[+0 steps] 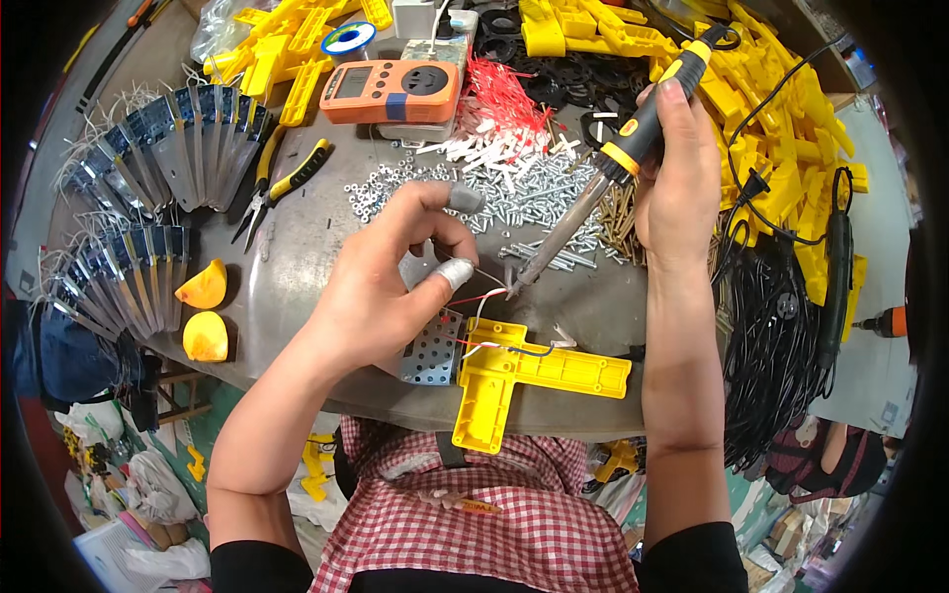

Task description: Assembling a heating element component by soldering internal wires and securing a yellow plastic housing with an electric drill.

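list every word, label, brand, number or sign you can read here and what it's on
Nothing reads clearly enough to quote.
Orange multimeter: dial markings, too small to read.
Solder spool: label, too small to read.
Soldering iron: small mark on the handle, too blurred.
Red-checked apron: orange lettering, too blurred.

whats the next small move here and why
Probably ease the thin strand toward the tip of the soldering iron: the left hand appears to pinch it, and the right hand holds the iron with its tip close to the white wire and red wire.
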Demonstrator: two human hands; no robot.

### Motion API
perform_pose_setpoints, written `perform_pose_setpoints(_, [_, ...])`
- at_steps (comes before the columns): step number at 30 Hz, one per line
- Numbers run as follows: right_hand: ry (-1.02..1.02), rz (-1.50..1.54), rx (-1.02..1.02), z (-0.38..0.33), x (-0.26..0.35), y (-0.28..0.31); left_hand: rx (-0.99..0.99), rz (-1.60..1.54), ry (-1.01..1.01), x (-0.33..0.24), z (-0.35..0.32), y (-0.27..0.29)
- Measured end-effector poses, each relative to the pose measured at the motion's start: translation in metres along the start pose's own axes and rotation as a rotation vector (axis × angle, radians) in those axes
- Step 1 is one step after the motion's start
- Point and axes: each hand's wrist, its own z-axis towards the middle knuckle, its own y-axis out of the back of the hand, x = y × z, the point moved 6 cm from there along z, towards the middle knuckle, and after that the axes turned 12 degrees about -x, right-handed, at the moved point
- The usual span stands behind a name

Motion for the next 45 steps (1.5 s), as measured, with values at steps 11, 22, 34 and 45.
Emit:
perform_pose_setpoints(11, [-0.038, -0.048, -0.008, 0.004, -0.006, 0.003, -0.026, -0.034, -0.008, 0.000, 0.001, -0.004])
perform_pose_setpoints(22, [-0.088, 0.025, -0.004, 0.005, -0.011, 0.004, -0.022, -0.242, 0.108, 0.008, -0.006, -0.005])
perform_pose_setpoints(34, [-0.135, -0.013, 0.007, 0.006, -0.017, 0.003, 0.030, -0.256, 0.248, 0.004, -0.030, -0.007])
perform_pose_setpoints(45, [-0.177, -0.001, 0.002, 0.010, -0.028, 0.007, -0.137, -0.039, 0.055, 0.001, -0.016, -0.008])
